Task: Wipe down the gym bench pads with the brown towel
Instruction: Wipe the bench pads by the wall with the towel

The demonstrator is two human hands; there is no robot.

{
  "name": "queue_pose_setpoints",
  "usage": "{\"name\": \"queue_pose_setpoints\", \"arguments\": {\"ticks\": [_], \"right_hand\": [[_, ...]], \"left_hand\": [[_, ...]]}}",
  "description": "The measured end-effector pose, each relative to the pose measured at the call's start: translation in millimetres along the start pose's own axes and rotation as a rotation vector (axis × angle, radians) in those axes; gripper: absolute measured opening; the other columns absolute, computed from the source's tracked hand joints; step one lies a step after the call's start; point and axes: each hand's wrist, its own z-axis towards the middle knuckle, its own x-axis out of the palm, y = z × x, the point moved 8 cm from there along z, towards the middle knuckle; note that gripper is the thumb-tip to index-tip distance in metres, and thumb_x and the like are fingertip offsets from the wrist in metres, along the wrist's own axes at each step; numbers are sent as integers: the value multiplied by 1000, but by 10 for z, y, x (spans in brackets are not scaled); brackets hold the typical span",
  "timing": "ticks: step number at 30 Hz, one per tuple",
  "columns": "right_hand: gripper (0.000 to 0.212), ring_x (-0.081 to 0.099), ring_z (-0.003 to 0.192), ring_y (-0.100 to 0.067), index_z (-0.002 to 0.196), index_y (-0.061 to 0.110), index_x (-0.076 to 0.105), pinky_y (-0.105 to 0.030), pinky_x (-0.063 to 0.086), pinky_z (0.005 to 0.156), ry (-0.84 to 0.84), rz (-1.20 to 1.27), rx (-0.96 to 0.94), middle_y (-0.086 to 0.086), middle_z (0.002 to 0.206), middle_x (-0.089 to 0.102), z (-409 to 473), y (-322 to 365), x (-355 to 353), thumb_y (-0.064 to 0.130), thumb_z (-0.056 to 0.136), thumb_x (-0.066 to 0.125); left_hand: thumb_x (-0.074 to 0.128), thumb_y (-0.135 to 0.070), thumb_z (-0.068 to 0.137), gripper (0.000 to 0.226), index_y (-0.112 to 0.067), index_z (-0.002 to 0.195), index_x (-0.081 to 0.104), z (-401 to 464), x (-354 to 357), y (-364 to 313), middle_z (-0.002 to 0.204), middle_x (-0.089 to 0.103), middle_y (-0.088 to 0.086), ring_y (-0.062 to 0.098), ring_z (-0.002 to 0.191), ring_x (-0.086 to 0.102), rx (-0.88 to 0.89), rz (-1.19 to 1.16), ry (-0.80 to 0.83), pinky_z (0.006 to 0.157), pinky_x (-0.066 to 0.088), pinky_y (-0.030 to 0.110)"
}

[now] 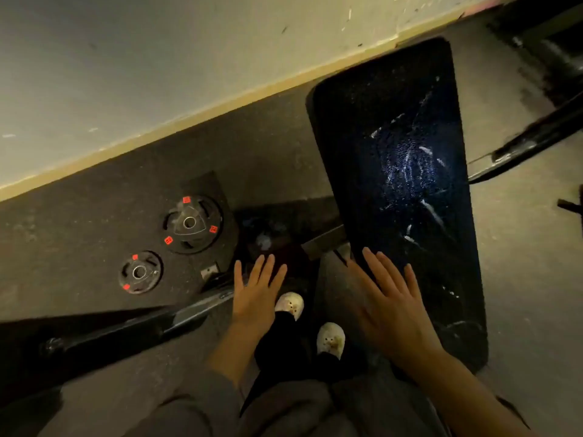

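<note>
A long black bench pad (pixel 394 171) runs from the wall toward me on the right, its surface cracked and flecked with white. My right hand (pixel 391 304) hovers flat, fingers straight and spread, over the pad's near left edge. My left hand (pixel 257 291) is held out flat with fingers spread, above the dark floor to the left of the pad, holding nothing. Just beyond its fingertips lies a dark reddish-brown heap (pixel 271 244) on the floor, too dim to identify.
Two black weight plates (pixel 191 223) (pixel 139 272) with red marks lie on the dark mat at left. A black steel bar (pixel 126 329) crosses the floor below them. Another frame bar (pixel 533 140) sticks out at right. My white shoes (pixel 329 339) stand between my hands. A pale wall is behind.
</note>
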Motion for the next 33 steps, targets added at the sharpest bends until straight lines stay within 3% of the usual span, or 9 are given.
{"name": "queue_pose_setpoints", "arguments": {"ticks": [4, 7, 11, 13, 16, 18, 21, 27, 33], "right_hand": [[69, 39, 139, -36, 146, 20, 41, -63, 28, 106, -8, 27, 166, -13, 152, 41, 38, -47, -30, 33, 85, 71], [61, 34, 141, -32, 146, 22, 39, -66, 34, 105, 20, -22, 184, -11, 153, 41, 131, -22, -16, 41, 90, 53], [76, 38, 139, -34, 146, 21, 40, -63, 30, 107, 35, -12, 182, -11, 152, 42, 287, 191, 5, 35, 81, 76], [66, 33, 141, -30, 145, 22, 39, -61, 28, 107, 13, 13, 189, -9, 152, 42, 346, 332, -8, 40, 86, 62], [67, 41, 138, -31, 144, 24, 40, -58, 29, 106, 37, 16, 179, -9, 150, 45, 350, 507, 43, 43, 83, 62], [81, 48, 134, -32, 143, 24, 43, -58, 31, 104, 82, 16, 175, -9, 147, 49, 305, 557, 105, 41, 72, 79], [90, 51, 131, -30, 141, 25, 44, -57, 35, 101, 142, 27, 215, -8, 145, 52, 242, 490, 174, 44, 63, 86], [90, 58, 124, -31, 137, 25, 47, -53, 38, 98, 183, 112, 304, -9, 140, 56, 219, 321, 172, 42, 60, 90], [53, 35, 143, -21, 142, 32, 48, -46, 8, 115, 116, 364, 351, 4, 154, 37, 357, 339, -174, 34, 91, 65]], "left_hand": [[51, -15, 99, 83, -27, 158, -5, 133, 324, 103, 166, -8, 8, 29, 153, -4, 72, 95, 295, 116, -12, 60], [45, -18, 102, 78, -28, 157, -10, 205, 336, 143, 166, -12, 7, 27, 153, -3, 157, 105, 323, 117, -8, 61], [38, -15, 104, 74, -28, 157, -13, 225, 347, 209, 166, -15, 5, 26, 153, -3, 240, 62, 373, 123, 8, 49], [43, -10, 103, 74, -26, 159, -3, 261, 363, 222, 166, -7, 6, 28, 153, 6, 255, 30, 360, 119, 23, 42], [90, -5, 63, 76, -15, 133, 63, 354, 261, 202, 138, 57, 16, 35, 117, 62, 319, -99, 135, 80, 59, 39], [99, -4, 33, 63, -9, 93, 79, 375, 223, 202, 101, 74, 14, 32, 82, 73, 382, -124, 45, 50, 59, 33], [98, -2, 28, 56, -9, 79, 77, 473, 189, 226, 86, 74, 9, 27, 68, 71, 422, -191, 42, 37, 51, 25], [75, -16, 74, 4, -15, 73, 71, 492, -147, 181, 66, 65, -1, 17, 53, 63, 516, -365, -162, 48, 49, 23], [53, -26, 84, 26, -18, 75, 76, 375, -1142, -40, 77, 73, -7, 6, 70, 68, 542, -578, -367, 84, 54, 30]]}}
